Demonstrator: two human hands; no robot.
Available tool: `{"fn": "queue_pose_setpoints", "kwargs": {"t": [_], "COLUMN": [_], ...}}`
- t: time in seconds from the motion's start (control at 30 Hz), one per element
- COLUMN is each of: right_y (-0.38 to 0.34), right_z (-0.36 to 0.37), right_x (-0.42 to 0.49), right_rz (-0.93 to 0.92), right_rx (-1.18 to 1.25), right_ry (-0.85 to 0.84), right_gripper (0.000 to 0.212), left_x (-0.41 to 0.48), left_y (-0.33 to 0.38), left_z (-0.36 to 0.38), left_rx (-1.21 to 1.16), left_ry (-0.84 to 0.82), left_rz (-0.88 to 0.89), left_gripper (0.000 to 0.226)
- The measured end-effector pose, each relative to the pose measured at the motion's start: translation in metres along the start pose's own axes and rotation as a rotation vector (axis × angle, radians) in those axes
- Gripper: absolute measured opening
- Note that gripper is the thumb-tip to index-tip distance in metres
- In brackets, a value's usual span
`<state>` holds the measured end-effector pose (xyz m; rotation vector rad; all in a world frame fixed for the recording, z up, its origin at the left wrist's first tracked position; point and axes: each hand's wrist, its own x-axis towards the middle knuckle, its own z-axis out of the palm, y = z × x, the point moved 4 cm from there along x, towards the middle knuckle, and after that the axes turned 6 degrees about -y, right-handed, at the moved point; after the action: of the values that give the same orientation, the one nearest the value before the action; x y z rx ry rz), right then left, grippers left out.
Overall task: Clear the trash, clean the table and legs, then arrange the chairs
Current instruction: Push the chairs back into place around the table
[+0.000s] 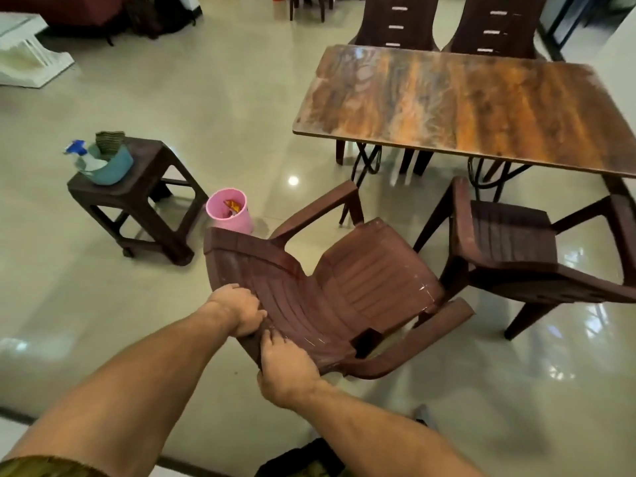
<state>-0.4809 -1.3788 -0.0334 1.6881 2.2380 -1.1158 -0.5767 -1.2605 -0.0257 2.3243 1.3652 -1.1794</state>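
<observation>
Both hands gripped the top edge of the brown armchair (361,287) by its backrest. The left hand (241,313) had its fingers curled over the rim. The right hand (285,370), just beside it, was wrapped onto the slatted face. The seat extended away from the grip toward the table (464,105), beside a second chair (509,242). A pink bin (229,210) stood near the backrest.

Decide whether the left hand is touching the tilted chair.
Touching. The head view shows the left hand gripping the top edge of the chair, with no gap between them.
</observation>
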Motion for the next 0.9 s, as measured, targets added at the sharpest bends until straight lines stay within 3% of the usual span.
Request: {"fn": "queue_pose_setpoints", "kwargs": {"t": [0.2, 0.3, 0.37, 0.53, 0.73, 0.9], "right_y": [0.000, 0.019, 0.043, 0.127, 0.216, 0.263], "right_z": [-0.012, -0.039, -0.055, -0.109, -0.159, -0.194], "right_x": [-0.001, 0.008, 0.009, -0.004, -0.020, -0.017], "right_rz": [-0.231, -0.289, -0.267, -0.087, 0.058, 0.097], "right_rx": [-0.045, -0.131, -0.182, -0.292, -0.391, -0.372], "right_ry": [0.003, 0.037, 0.050, 0.098, 0.112, 0.202], "right_gripper": [0.068, 0.063, 0.058, 0.039, 0.018, 0.026], "left_x": [-0.016, -0.005, 0.002, 0.018, 0.055, 0.087], "left_y": [-0.020, -0.026, -0.021, 0.038, 0.109, 0.139], "left_z": [-0.001, -0.006, -0.009, -0.044, -0.110, -0.155], "left_rx": [-0.177, -0.275, -0.315, -0.338, -0.396, -0.402], "left_ry": [-0.059, -0.071, -0.030, 0.381, 0.487, 0.543], "left_rz": [-0.138, -0.170, -0.147, -0.015, 0.018, 0.014], "left_gripper": [0.053, 0.063, 0.068, 0.063, 0.068, 0.071]}}
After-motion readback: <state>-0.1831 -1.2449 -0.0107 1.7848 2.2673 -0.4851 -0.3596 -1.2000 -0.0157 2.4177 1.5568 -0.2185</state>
